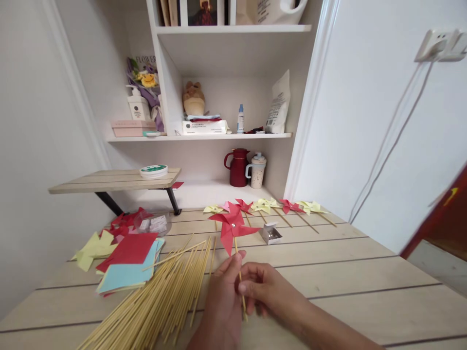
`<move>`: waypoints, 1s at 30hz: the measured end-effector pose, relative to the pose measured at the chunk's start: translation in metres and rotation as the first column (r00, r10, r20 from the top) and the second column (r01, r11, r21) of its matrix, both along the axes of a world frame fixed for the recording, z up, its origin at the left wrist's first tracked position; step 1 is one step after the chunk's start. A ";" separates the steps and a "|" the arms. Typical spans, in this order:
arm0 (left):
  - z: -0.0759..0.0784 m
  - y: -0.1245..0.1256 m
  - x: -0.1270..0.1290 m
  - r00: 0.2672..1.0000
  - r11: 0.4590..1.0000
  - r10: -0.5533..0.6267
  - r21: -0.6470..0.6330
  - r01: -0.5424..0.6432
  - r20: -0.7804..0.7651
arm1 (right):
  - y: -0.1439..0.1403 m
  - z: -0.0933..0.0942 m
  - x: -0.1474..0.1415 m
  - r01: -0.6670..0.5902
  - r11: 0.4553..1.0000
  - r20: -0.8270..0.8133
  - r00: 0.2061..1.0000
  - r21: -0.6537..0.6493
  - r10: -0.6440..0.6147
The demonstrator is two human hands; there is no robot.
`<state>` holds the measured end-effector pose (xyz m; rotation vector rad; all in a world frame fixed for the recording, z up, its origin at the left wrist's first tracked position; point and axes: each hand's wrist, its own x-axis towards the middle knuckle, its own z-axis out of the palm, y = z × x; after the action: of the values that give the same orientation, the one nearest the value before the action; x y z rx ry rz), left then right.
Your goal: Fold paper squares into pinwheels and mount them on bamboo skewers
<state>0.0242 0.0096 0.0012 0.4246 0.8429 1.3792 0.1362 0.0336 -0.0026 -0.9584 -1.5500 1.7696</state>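
A red paper pinwheel (236,227) on a thin wooden stick stands upright before me, a small shiny pin at its centre. My left hand (225,287) is closed around the stick, thumb just under the paper blades. Lower down, my right hand (264,288) pinches the same stick between thumb and fingers. To the left lies a large bundle of wooden sticks (164,296). Beyond my hands is an open little box (272,234) with metallic bits inside. Several finished pinwheels (292,206), red, yellow and pink, lie at the table's far edge.
Red and blue paper squares (127,277), a folded yellow pinwheel shape (95,249) and a clear container (157,223) with small packs sit at left. A raised wooden stand (116,181) carries a round white item (153,170). Behind are a red jug (239,167) and a cup (258,171).
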 end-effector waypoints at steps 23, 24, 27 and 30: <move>-0.006 0.012 -0.021 0.818 0.959 0.284 0.166 -0.231 -0.500 | 0.007 -0.017 -0.003 0.030 0.999 0.048 0.998 0.025 -0.031; -0.007 0.013 -0.023 0.811 0.956 0.294 0.152 -0.252 -0.505 | 0.007 -0.017 -0.003 0.029 0.999 0.048 0.998 0.024 -0.030; -0.007 0.014 -0.026 0.805 0.945 0.323 0.129 -0.300 -0.498 | 0.007 -0.019 -0.002 0.026 1.000 0.048 0.999 0.009 -0.026; -0.004 0.013 -0.027 0.797 0.930 0.366 0.150 -0.337 -0.480 | 0.007 -0.019 -0.002 0.026 1.000 0.035 0.999 0.010 -0.026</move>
<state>-0.0032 0.0222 -0.0030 0.7185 1.3680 1.6700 0.1344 0.0402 -0.0214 -1.0050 -1.5594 1.7343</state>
